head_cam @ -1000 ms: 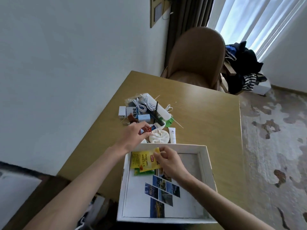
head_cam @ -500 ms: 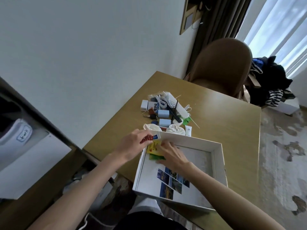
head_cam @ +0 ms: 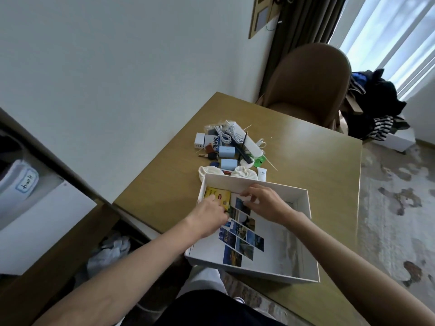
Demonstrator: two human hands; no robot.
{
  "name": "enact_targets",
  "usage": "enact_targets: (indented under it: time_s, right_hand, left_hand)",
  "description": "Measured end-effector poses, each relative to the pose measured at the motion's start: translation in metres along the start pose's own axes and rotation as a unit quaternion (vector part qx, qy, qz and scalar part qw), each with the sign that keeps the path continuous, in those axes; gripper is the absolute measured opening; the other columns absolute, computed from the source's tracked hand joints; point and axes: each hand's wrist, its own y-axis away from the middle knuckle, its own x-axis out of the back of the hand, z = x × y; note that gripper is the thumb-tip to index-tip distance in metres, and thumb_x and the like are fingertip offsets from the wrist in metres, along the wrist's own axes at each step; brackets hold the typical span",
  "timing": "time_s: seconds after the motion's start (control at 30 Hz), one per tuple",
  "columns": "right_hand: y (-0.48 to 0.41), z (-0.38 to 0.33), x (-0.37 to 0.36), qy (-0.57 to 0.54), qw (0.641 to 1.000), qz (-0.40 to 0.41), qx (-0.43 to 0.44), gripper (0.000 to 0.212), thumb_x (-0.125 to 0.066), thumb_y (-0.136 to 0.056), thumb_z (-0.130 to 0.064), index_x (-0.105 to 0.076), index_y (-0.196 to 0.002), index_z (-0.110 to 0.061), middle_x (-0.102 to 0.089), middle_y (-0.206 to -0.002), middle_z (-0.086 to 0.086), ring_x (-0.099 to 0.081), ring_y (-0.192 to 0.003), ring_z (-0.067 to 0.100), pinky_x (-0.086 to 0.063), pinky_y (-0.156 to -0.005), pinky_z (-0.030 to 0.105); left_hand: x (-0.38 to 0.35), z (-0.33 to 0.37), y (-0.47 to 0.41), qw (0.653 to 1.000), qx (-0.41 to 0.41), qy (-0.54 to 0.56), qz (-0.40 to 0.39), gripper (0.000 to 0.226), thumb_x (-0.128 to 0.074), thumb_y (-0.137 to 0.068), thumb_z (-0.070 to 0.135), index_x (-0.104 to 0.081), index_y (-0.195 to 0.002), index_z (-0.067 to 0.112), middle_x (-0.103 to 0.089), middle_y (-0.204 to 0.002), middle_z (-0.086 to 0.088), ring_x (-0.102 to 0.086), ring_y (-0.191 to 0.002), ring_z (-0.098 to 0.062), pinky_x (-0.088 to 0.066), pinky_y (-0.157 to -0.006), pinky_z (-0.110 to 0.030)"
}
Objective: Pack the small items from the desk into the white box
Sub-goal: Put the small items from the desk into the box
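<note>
White box sits on the near edge of the desk, open side up, its near corner over the desk edge. Both my hands are inside it, at the far-left end. Left hand: fingers bent down onto the yellow packets, which lie in the far-left corner of the box. The back of the hand hides the grip, so I cannot tell whether it holds anything. Right hand: fingers curled, tips at the top of the photos, which lie in a slanted row on the box floor. Pinching or only touching, I cannot tell. Still unpacked: pile of chargers, white cables, a black comb and keys, on the desk beyond the box. Two pale socks and a white tube lie just beside the far wall. Brown chair at the far side of the desk.
</note>
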Motion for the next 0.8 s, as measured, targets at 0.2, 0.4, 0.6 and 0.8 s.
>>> enact_targets:
  time_s: [0.2,0.4,0.6,0.8]
  right_hand:
    - [-0.018,-0.015,0.033,-0.081,0.992,0.090,0.025,0.011,-0.067,-0.090,-0.028,-0.073,-0.094,-0.020,-0.067,-0.082,-0.013,-0.062,-0.075,-0.005,-0.045,-0.063,0.005]
    - [-0.072,-0.001,0.047,-0.062,0.995,0.065,-0.032,0.016,-0.063,-0.093,-0.029,-0.074,-0.098,-0.018,-0.073,-0.091,-0.006,-0.065,-0.075,0.005,-0.053,-0.069,0.021]
    - [-0.137,0.018,0.018,0.094,0.984,-0.125,-0.079,0.018,-0.055,-0.094,-0.023,-0.071,-0.102,-0.020,-0.072,-0.101,0.005,-0.065,-0.086,0.023,-0.056,-0.077,0.039]
    - [-0.176,0.033,-0.009,0.267,0.945,-0.187,-0.010,0.024,-0.047,-0.097,-0.021,-0.068,-0.098,-0.010,-0.069,-0.090,0.009,-0.067,-0.079,0.029,-0.042,-0.058,0.033]
  left_hand:
    - [0.001,-0.009,-0.013,0.996,0.030,0.073,0.047,0.020,-0.050,-0.091,0.019,-0.064,-0.105,0.014,-0.065,-0.107,-0.005,-0.055,-0.103,-0.026,-0.043,-0.091,-0.039]
    - [0.008,-0.072,-0.026,0.912,0.119,0.298,0.256,0.010,-0.058,-0.088,0.012,-0.067,-0.092,0.014,-0.069,-0.089,-0.002,-0.054,-0.080,-0.011,-0.044,-0.062,-0.018]
    - [-0.043,-0.130,-0.069,0.876,0.236,0.392,0.153,0.022,-0.048,-0.093,0.017,-0.060,-0.111,0.022,-0.062,-0.112,0.004,-0.050,-0.101,-0.011,-0.048,-0.078,-0.026]
    - [-0.091,-0.145,-0.109,0.943,0.109,0.314,0.019,0.050,-0.057,-0.088,0.034,-0.042,-0.135,0.029,-0.045,-0.137,0.008,-0.044,-0.118,-0.014,-0.045,-0.084,-0.028]
